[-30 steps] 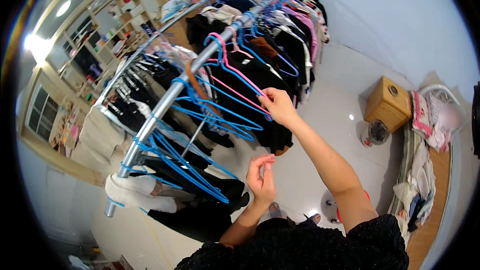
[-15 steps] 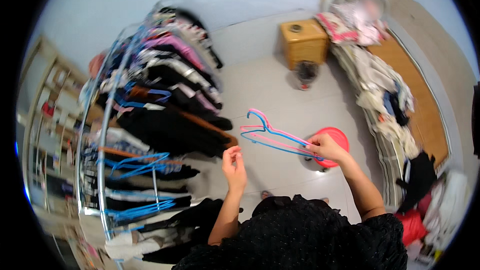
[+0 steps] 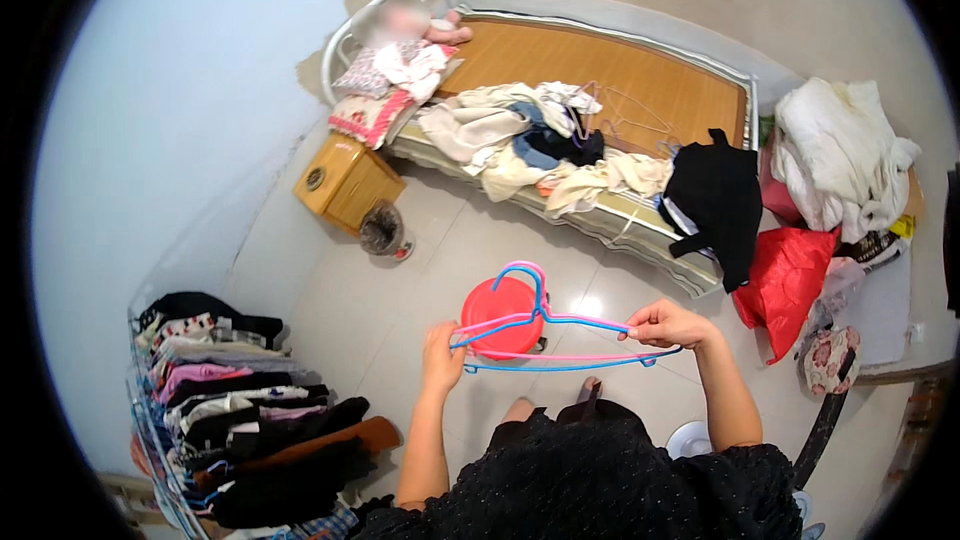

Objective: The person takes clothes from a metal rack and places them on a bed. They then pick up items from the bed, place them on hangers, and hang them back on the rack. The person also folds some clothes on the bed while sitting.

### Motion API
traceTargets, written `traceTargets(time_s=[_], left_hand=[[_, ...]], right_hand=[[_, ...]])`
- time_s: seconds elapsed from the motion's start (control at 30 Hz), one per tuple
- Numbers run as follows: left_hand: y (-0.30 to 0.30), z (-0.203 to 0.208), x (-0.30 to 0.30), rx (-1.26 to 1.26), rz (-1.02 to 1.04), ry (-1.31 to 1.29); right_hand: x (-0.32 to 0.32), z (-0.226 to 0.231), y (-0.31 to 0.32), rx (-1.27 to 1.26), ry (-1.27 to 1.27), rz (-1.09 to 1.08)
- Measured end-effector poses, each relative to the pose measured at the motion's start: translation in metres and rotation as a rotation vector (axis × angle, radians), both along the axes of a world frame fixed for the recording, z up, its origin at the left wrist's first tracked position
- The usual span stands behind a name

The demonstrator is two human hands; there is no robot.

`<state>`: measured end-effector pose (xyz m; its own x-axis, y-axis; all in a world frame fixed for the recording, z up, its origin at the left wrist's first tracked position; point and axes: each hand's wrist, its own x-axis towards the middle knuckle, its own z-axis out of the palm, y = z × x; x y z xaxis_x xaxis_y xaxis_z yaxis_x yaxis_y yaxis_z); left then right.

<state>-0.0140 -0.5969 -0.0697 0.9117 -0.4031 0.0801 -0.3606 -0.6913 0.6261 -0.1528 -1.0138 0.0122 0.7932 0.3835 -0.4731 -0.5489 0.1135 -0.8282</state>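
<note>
A blue clothes hanger (image 3: 560, 370) and a pink clothes hanger (image 3: 560, 357) are held together in front of me, one nearly over the other, hooks pointing away. My left hand (image 3: 440, 358) is closed at their left ends. At the right shoulder of the pair, my right hand (image 3: 672, 326) pinches them between thumb and fingers. Below the hangers a round red stool (image 3: 490, 305) stands on the floor, partly covered by them and by my left hand.
A bed (image 3: 620, 225) carries heaped clothes (image 3: 505, 125), a black garment (image 3: 715, 200) and loose hangers (image 3: 635, 120). Beside its head stand a wooden nightstand (image 3: 345, 180) and a wastebasket (image 3: 385, 230). A full clothes rack (image 3: 150, 420) is at lower left, a red bag (image 3: 785, 280) at right.
My view has turned right, from the clothes rack toward the bed. My left hand, earlier apart from the hangers, has taken hold of their left ends; my right hand still grips them.
</note>
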Motion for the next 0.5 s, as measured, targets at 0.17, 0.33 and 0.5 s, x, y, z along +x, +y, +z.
traceTargets(time_s=[0.17, 0.33, 0.5], left_hand=[[-0.064, 0.017, 0.036, 0.024, -0.048, 0.405], [-0.105, -0.023, 0.097, -0.219, -0.049, 0.604], [-0.175, -0.038, 0.161, -0.318, 0.014, 0.664]], right_hand=[[0.027, -0.059, -0.064, -0.229, -0.043, -0.148], [0.085, -0.130, -0.104, -0.831, -0.296, -0.276], [0.125, -0.159, -0.131, -1.285, -0.403, -0.668]])
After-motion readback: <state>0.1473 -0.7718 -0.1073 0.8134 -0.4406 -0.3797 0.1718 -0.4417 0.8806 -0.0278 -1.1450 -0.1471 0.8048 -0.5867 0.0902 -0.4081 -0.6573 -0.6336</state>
